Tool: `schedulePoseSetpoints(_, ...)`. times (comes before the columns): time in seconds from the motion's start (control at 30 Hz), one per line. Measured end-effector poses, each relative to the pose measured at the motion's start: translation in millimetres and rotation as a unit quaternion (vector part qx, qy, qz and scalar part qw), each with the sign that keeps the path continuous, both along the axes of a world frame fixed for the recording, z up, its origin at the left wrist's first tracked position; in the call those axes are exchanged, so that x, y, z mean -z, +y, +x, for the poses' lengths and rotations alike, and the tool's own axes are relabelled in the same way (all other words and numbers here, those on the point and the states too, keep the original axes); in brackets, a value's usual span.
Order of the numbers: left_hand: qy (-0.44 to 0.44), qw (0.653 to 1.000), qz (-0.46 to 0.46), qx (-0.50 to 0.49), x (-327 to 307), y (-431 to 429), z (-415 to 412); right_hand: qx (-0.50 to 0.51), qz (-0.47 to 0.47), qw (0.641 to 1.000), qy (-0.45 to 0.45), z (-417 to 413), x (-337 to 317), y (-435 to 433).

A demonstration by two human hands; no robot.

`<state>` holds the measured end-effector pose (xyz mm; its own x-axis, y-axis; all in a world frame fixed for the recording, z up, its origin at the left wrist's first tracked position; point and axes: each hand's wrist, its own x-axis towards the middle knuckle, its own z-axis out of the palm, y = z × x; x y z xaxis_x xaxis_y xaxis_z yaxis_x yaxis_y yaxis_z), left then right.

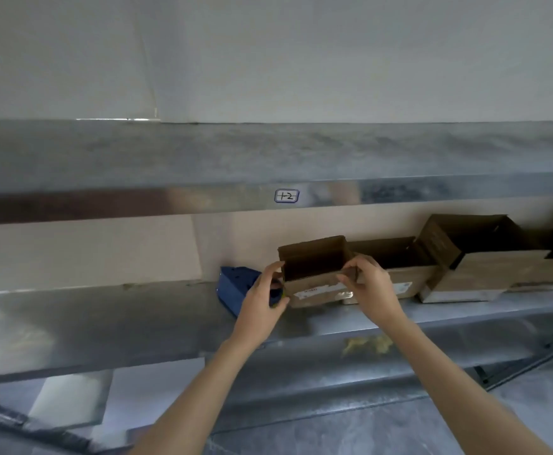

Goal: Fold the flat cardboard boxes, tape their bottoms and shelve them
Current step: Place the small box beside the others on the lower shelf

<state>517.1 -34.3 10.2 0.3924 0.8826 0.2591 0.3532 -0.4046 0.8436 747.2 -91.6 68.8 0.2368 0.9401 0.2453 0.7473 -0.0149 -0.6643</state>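
Brown and open-topped, a small cardboard box [314, 274] sits on the grey metal shelf [137, 316], leftmost in a row of open cardboard boxes [399, 280]. The left hand [262, 300] and right hand [371, 284] grip its sides, curled fingers [350, 267] pinching the top edges. A blue metal object [234, 285] lies just left.

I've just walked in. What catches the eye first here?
The left hand and the right hand grip an open cardboard box at mid-frame on a metal shelf. More open boxes line up to its right, and a blue object sits at its left.
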Motion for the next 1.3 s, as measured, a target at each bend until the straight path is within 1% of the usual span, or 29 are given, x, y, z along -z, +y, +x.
schedulePoseSetpoints(0.1,0.063,0.997,0.040,-0.035,9,2,-1,-0.019,-0.008,1.000,-0.009,7,11,3)
schedulePoseSetpoints(0.17,0.113,0.988,0.079,-0.074,15,6,-2,-0.022,-0.011,1.000,-0.006,8,18,4)
schedulePoseSetpoints(0.27,0.160,0.974,0.103,-0.119,25,14,-2,-0.010,-0.001,1.000,0.005,11,25,5)
schedulePoseSetpoints(0.37,0.208,0.963,0.115,-0.127,36,22,-1,-0.008,0.001,1.000,0.009,14,28,4)
schedulePoseSetpoints(0.5,0.282,0.948,0.103,-0.108,51,26,0,-0.004,-0.004,1.000,0.027,16,32,0)
schedulePoseSetpoints(0.77,0.331,0.929,0.135,-0.096,61,31,-7,0.011,-0.021,0.999,0.040,13,37,6)
schedulePoseSetpoints(0.97,0.372,0.911,0.157,-0.084,67,36,-34,0.030,-0.017,0.999,0.042,4,46,10)
schedulePoseSetpoints(1.1,0.385,0.909,0.144,-0.064,64,41,-37,0.030,0.006,0.999,0.037,-2,53,12)
schedulePoseSetpoints(1.2,0.373,0.917,0.121,-0.068,62,41,-30,0.026,0.014,0.999,0.035,-5,57,13)
schedulePoseSetpoints(1.3,0.402,0.907,0.110,-0.057,62,40,-27,0.028,0.010,0.999,0.032,-9,58,14)
